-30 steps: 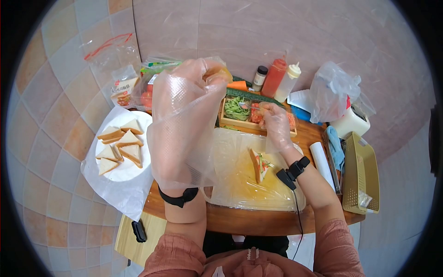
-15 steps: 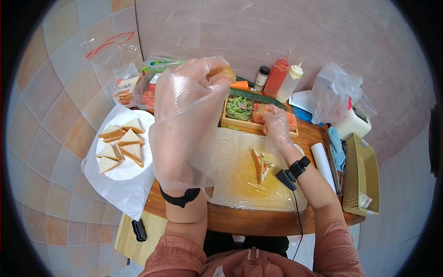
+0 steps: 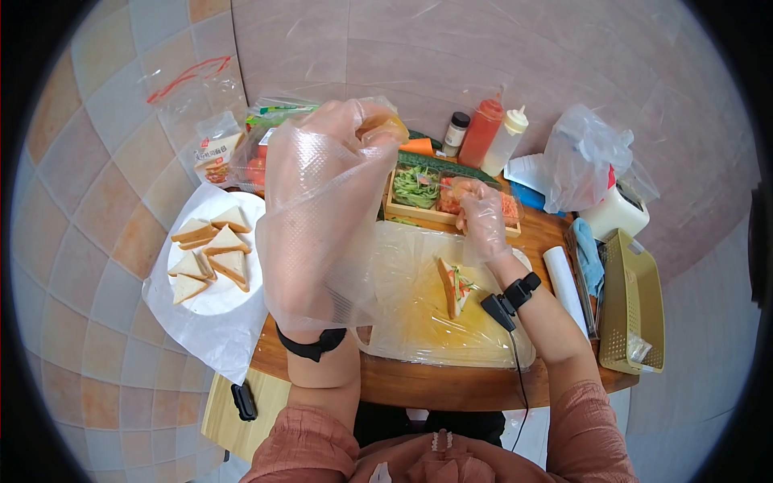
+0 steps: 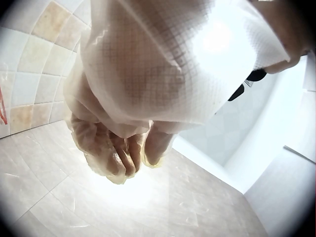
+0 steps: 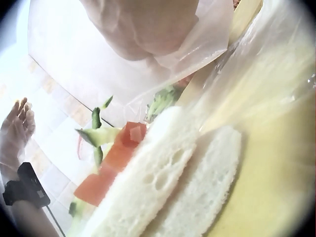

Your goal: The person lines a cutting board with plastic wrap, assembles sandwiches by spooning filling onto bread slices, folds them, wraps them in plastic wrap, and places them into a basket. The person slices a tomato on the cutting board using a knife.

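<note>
My left hand (image 3: 338, 129), in a loose clear plastic glove, is raised above the back of the table. Its fingers (image 4: 121, 158) hang loosely curled with nothing between them. My right hand (image 3: 485, 225), also gloved, reaches into a wooden tray (image 3: 427, 216), its fingertips down at the diced tomato (image 3: 452, 201). The glove and hand hide what the fingertips hold. Shredded cucumber (image 3: 415, 187) fills the compartment to the left. Below my right wrist, a triangular sandwich (image 3: 452, 288) stands on the plastic-covered board (image 3: 403, 322), with tomato (image 5: 116, 160) and cucumber strips (image 5: 98, 136) along its bread.
A white plate (image 3: 233, 302) at the left bears several bread triangles (image 3: 228, 241). A red sauce bottle (image 3: 483, 133), a pale squeeze bottle (image 3: 506, 143) and a seasoning jar (image 3: 456, 134) stand behind the tray. To the right are a white roll (image 3: 565, 282) and a yellow basket (image 3: 632, 302).
My right fingers shift slightly over the tomato in the tray. The left hand stays raised in nearly the same place, and the sandwich stays put.
</note>
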Demonstrator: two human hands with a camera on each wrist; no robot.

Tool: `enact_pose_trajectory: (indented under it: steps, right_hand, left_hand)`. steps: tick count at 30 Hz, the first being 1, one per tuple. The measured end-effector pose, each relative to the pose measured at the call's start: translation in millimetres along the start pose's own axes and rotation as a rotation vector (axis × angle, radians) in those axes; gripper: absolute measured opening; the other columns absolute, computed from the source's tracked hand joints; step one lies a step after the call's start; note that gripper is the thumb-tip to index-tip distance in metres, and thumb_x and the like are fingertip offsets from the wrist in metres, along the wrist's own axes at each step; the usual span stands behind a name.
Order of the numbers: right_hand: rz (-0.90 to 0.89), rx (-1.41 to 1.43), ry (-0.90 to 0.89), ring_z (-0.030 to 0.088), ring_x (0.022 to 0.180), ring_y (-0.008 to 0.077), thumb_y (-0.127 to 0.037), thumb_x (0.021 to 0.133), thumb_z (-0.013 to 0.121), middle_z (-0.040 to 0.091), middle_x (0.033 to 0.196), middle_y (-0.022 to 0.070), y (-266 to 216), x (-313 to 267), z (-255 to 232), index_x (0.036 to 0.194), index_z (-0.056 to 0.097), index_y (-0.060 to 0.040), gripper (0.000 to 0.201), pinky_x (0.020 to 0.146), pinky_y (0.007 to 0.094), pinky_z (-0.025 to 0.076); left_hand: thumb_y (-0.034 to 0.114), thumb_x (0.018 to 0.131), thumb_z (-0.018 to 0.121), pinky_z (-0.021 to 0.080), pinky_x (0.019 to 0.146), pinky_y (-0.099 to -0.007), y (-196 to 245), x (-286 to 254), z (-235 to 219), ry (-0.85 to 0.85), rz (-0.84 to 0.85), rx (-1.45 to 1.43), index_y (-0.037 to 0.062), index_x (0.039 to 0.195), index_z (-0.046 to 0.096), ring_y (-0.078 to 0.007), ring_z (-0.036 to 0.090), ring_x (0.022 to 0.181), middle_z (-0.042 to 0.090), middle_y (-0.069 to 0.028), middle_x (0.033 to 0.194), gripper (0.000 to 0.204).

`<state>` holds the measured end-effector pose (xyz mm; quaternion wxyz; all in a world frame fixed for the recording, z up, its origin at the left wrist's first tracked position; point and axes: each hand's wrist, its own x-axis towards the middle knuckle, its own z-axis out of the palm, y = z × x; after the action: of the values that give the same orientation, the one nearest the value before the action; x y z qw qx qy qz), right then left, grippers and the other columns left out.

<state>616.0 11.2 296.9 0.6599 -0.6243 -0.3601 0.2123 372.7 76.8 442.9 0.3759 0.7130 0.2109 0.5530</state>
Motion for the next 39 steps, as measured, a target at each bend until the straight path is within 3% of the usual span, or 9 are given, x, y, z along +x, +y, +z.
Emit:
enact_pose_trajectory:
  steps: [5, 10, 17, 20, 22, 25, 28, 35, 39]
  right_hand:
    - [0.006, 0.000, 0.005, 0.054, 0.056, 0.0063, -0.006, 0.098, 0.051, 0.072, 0.097, 0.0079, 0, 0, -6, 0.115, 0.061, 0.0026, 0.022, 0.049, 0.0210, 0.044]
    - [0.005, -0.108, 0.024, 0.053, 0.054, 0.0065, -0.007, 0.098, 0.054, 0.073, 0.099, 0.0093, -20, -14, -13, 0.116, 0.062, 0.0045, 0.023, 0.048, 0.0218, 0.044]
    - [-0.152, -0.130, 0.067, 0.055, 0.058, 0.0080, -0.007, 0.098, 0.056, 0.074, 0.101, 0.0100, -39, -58, -38, 0.116, 0.065, 0.0045, 0.023, 0.054, 0.0226, 0.047]
    - [-0.069, -0.168, 0.090, 0.055, 0.059, 0.0080, -0.008, 0.099, 0.056, 0.074, 0.099, 0.0093, -67, -95, -47, 0.114, 0.066, 0.0039, 0.022, 0.054, 0.0227, 0.046]
    - [-0.040, -0.204, 0.122, 0.056, 0.059, 0.0076, -0.009, 0.099, 0.057, 0.073, 0.096, 0.0086, -76, -117, -53, 0.114, 0.067, 0.0037, 0.022, 0.054, 0.0224, 0.046]
    - [0.028, -0.251, 0.154, 0.056, 0.059, 0.0069, -0.009, 0.099, 0.057, 0.073, 0.094, 0.0084, -82, -147, -61, 0.111, 0.066, 0.0032, 0.019, 0.056, 0.0221, 0.047]
    - [0.051, -0.222, 0.130, 0.055, 0.059, 0.0066, -0.007, 0.099, 0.057, 0.072, 0.096, 0.0085, -73, -167, -68, 0.111, 0.066, 0.0023, 0.018, 0.057, 0.0223, 0.048]
    - [0.071, -0.278, 0.094, 0.061, 0.077, 0.0068, -0.008, 0.102, 0.058, 0.073, 0.100, 0.0074, -65, -186, -62, 0.115, 0.066, 0.0010, 0.018, 0.065, 0.0230, 0.051]
    - [0.036, -0.351, 0.094, 0.062, 0.075, 0.0074, -0.008, 0.102, 0.058, 0.073, 0.098, 0.0059, -61, -188, -61, 0.115, 0.067, 0.0002, 0.018, 0.065, 0.0228, 0.051]
  left_hand:
    - [0.008, 0.087, 0.062, 0.049, 0.072, -0.0353, 4, 0, -2, -0.007, -0.032, 0.044, -0.0030, 0.091, 0.068, -0.0298, 0.061, 0.073, 0.067, -0.0176, 0.084, 0.014]
    - [-0.001, 0.089, 0.061, 0.044, 0.070, -0.0206, 6, -3, -3, -0.026, -0.151, -0.128, -0.0092, 0.113, 0.070, -0.0067, 0.057, 0.082, 0.069, -0.0065, 0.097, 0.026]
    - [0.001, 0.091, 0.061, 0.044, 0.076, -0.0203, -2, -2, -9, -0.078, -0.100, -0.147, -0.0078, 0.115, 0.069, -0.0070, 0.057, 0.086, 0.068, -0.0057, 0.101, 0.026]
    - [0.003, 0.094, 0.063, 0.046, 0.080, -0.0211, 1, -8, -4, -0.120, -0.115, -0.108, -0.0070, 0.114, 0.069, -0.0084, 0.060, 0.091, 0.068, -0.0067, 0.103, 0.023]
    - [0.005, 0.095, 0.065, 0.047, 0.085, -0.0220, 4, -19, 8, 0.050, -0.057, -0.466, -0.0054, 0.116, 0.068, -0.0096, 0.061, 0.097, 0.069, -0.0070, 0.105, 0.023]
    - [0.005, 0.095, 0.066, 0.047, 0.089, -0.0222, 0, -15, 5, 0.085, -0.090, -0.507, -0.0045, 0.119, 0.066, -0.0103, 0.061, 0.100, 0.069, -0.0065, 0.107, 0.026]
    - [0.005, 0.096, 0.066, 0.047, 0.090, -0.0227, -6, -7, -7, -0.068, -0.121, -0.453, -0.0048, 0.122, 0.065, -0.0104, 0.061, 0.103, 0.068, -0.0070, 0.109, 0.028]
    - [0.006, 0.096, 0.067, 0.048, 0.090, -0.0224, 1, -9, -4, -0.088, -0.125, -0.368, -0.0058, 0.120, 0.066, -0.0100, 0.063, 0.101, 0.069, -0.0077, 0.109, 0.027]
    - [0.007, 0.096, 0.066, 0.048, 0.088, -0.0217, 4, -10, -4, -0.106, -0.119, -0.362, -0.0062, 0.120, 0.066, -0.0098, 0.063, 0.099, 0.069, -0.0073, 0.107, 0.027]
